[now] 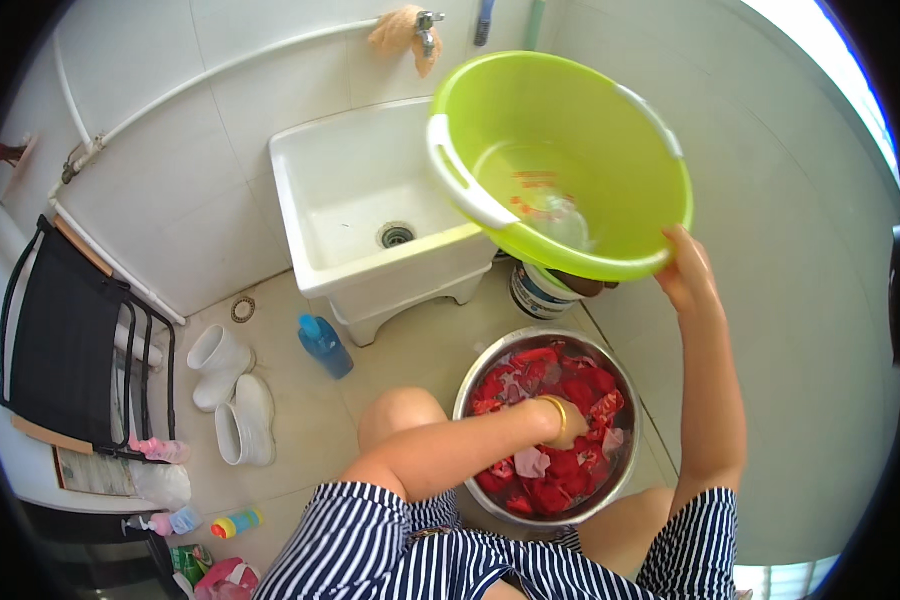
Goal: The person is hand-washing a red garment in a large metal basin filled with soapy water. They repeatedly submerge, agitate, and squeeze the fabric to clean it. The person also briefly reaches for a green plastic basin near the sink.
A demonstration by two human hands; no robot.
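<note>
My right hand [686, 268] is closed on the rim of a large lime-green plastic tub [620, 160] with white handles. The tub is held up and tilted, its inside facing me, with a little clear water or sheen at its bottom. A round steel basin [630, 470] stands on the floor between my knees, holding red and pink wet clothes [560, 480] in water. My left hand [572, 425], with a gold bangle [554, 412] at the wrist, reaches down into these clothes. Its fingers are hidden there.
Behind the basin stand a white utility sink [320, 240] and a white bucket [540, 292]. A blue bottle [325, 347], white boots [244, 420] and a black folding chair [65, 340] are at the left. A tap [428, 35] with a cloth is on the wall.
</note>
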